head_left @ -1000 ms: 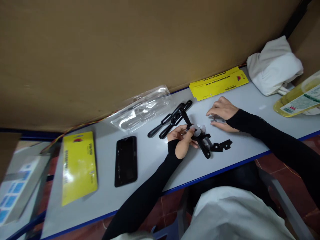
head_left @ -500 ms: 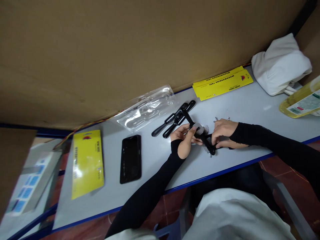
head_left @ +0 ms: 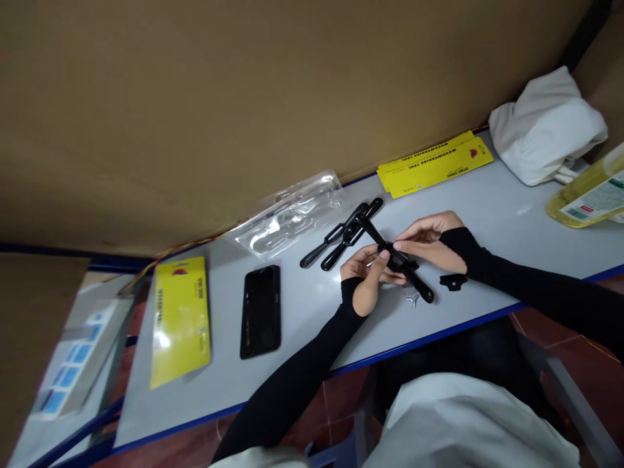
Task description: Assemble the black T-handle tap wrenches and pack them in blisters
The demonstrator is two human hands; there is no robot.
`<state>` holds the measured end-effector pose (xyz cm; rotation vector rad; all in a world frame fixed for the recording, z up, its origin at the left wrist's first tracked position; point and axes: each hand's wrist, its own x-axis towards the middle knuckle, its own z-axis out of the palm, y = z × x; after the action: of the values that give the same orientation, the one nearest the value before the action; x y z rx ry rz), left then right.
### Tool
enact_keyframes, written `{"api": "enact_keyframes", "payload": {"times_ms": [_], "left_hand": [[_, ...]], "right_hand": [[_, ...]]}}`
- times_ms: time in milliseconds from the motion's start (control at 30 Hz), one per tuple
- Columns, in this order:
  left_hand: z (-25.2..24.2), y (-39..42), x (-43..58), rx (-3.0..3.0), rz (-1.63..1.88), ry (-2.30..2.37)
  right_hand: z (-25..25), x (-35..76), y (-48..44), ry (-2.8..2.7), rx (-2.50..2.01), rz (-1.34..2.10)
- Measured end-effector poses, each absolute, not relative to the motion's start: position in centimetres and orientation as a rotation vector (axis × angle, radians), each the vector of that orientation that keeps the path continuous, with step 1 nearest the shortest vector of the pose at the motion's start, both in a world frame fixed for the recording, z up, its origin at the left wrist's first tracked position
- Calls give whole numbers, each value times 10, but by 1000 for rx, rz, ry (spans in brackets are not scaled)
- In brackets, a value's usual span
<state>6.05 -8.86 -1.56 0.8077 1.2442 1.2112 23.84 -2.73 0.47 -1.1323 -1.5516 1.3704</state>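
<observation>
In the head view, the left hand point(head_left: 373, 276) pinches the black tool point(head_left: 404, 268) mid-length, apparently steadying it for the right hand point(head_left: 444, 237) at its two o'clock, whose fingertip grip I cannot tell, a silver piece point(head_left: 413, 300) lying at five.

Rocking matching black sleeves, left sleeve point(head_left: 292, 370) and right sleeve point(head_left: 546, 283), both long, plain and snug, kinda like a compression fit. Cut away around the base of the thumb point(head_left: 366, 298), with fingers point(head_left: 359, 263) left bare. Paired with a loose, creased whitish garment point(head_left: 468, 416) over the front, plus dark, basically black legwear point(head_left: 453, 357). Too shadowy down there to make out any detail, tbh.
</observation>
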Motion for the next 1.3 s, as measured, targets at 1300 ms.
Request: {"api": "enact_keyframes", "payload": {"times_ms": [1300], "left_hand": [[-16,-86,61,789,1230,1354]], "right_hand": [[-28,290,32,-2519,-882,625]]}}
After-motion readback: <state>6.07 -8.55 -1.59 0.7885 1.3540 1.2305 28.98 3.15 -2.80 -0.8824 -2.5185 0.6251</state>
